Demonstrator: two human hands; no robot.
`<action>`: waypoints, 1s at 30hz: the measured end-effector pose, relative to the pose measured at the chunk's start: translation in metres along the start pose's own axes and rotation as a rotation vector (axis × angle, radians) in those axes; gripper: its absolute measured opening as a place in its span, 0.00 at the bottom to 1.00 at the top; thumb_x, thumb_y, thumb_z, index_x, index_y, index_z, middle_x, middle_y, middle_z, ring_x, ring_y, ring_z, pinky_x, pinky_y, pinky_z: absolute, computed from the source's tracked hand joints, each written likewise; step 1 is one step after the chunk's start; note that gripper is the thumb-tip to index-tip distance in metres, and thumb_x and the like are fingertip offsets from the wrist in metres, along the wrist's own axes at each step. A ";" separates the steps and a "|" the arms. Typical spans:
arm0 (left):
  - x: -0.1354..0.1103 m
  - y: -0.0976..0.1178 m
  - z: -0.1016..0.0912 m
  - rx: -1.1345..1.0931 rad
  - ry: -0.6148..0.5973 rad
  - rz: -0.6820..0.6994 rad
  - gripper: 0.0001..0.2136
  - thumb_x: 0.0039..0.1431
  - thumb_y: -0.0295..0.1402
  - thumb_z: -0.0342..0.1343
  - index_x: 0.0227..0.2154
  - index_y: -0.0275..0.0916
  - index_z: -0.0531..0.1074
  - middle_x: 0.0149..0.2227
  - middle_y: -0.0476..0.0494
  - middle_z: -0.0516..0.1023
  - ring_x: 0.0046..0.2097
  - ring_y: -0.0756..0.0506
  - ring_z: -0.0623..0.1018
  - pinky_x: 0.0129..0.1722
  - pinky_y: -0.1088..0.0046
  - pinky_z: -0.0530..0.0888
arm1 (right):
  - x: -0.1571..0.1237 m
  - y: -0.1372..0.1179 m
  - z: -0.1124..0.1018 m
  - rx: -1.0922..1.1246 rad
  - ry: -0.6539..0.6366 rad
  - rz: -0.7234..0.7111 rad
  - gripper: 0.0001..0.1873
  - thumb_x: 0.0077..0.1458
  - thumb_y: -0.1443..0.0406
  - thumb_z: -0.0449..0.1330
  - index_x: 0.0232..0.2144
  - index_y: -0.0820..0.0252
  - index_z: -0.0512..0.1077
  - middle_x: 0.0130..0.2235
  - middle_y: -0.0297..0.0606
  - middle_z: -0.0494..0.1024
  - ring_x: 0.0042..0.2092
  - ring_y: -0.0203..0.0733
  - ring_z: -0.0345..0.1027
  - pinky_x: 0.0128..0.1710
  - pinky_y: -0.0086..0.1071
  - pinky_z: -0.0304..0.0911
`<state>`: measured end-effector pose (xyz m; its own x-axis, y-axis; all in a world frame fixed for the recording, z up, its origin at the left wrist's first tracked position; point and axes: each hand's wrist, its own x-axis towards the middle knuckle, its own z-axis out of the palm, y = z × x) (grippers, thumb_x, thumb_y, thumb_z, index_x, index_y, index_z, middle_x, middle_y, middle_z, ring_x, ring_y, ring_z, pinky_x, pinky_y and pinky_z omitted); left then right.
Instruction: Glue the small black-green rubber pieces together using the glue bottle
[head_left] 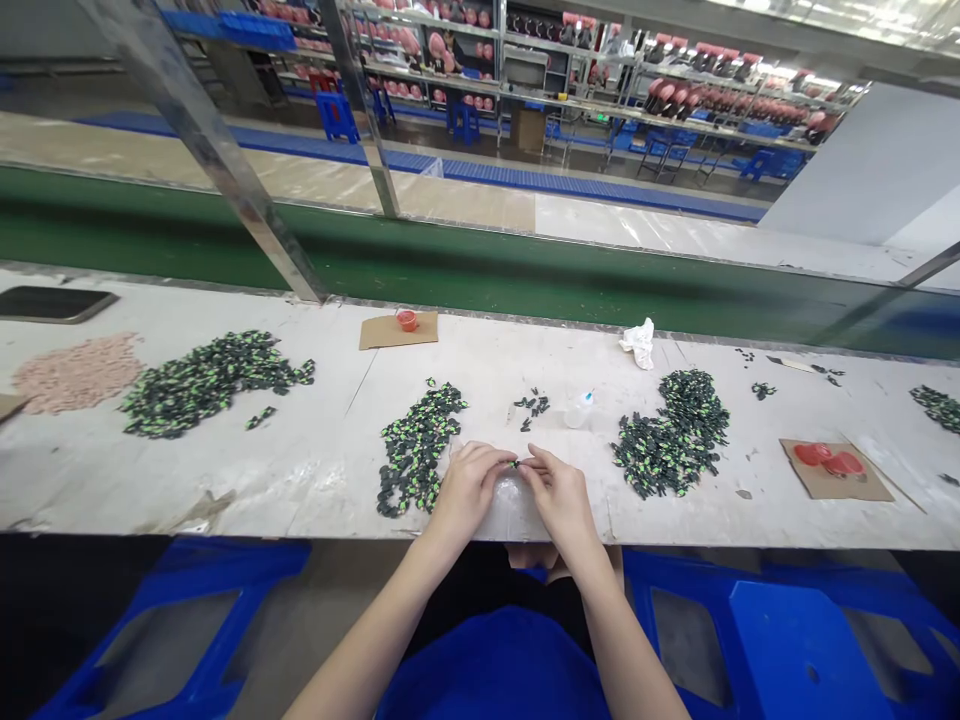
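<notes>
My left hand and my right hand meet at the near edge of the white workbench. Both pinch a tiny dark green piece between their fingertips. A heap of small black-and-green pieces lies just left of my left hand. A larger heap of the same kind lies to the right of my right hand. A few loose pieces and a small clear bottle sit just beyond my hands.
Further left lie another green heap and a pink heap. Cardboard with a red cap sits at the back; another with red caps is at right. A crumpled tissue, a green conveyor belt and blue stools are around.
</notes>
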<state>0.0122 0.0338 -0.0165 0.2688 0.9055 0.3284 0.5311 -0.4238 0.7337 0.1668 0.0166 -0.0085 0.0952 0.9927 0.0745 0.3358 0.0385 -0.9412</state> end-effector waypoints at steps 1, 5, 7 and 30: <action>0.000 0.000 0.000 -0.002 -0.008 0.005 0.11 0.61 0.25 0.48 0.36 0.42 0.76 0.34 0.45 0.80 0.40 0.44 0.76 0.41 0.65 0.73 | 0.000 0.000 -0.001 0.017 -0.012 0.019 0.14 0.50 0.66 0.60 0.40 0.58 0.78 0.34 0.41 0.82 0.35 0.48 0.78 0.40 0.42 0.74; 0.001 0.002 0.000 -0.017 -0.031 0.017 0.12 0.60 0.25 0.47 0.35 0.41 0.76 0.34 0.44 0.80 0.40 0.44 0.76 0.41 0.65 0.73 | 0.001 0.001 -0.004 0.122 -0.071 0.112 0.14 0.47 0.64 0.62 0.39 0.61 0.78 0.35 0.43 0.82 0.36 0.48 0.78 0.41 0.43 0.74; 0.001 0.003 -0.001 -0.034 -0.044 0.012 0.12 0.60 0.25 0.47 0.35 0.42 0.76 0.34 0.44 0.80 0.39 0.44 0.76 0.41 0.65 0.73 | 0.001 0.001 -0.007 0.202 -0.094 0.153 0.17 0.45 0.62 0.64 0.39 0.62 0.77 0.34 0.43 0.82 0.36 0.47 0.78 0.41 0.42 0.75; -0.007 0.023 0.009 -0.117 -0.087 0.076 0.09 0.62 0.26 0.48 0.36 0.41 0.74 0.32 0.44 0.77 0.38 0.45 0.74 0.38 0.69 0.72 | -0.004 0.000 -0.027 0.277 -0.170 0.099 0.07 0.41 0.63 0.64 0.27 0.60 0.73 0.24 0.34 0.76 0.27 0.36 0.71 0.28 0.29 0.68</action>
<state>0.0293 0.0174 -0.0072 0.3757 0.8636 0.3362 0.4110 -0.4804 0.7748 0.1918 0.0094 0.0002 -0.0505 0.9972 -0.0559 0.0628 -0.0526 -0.9966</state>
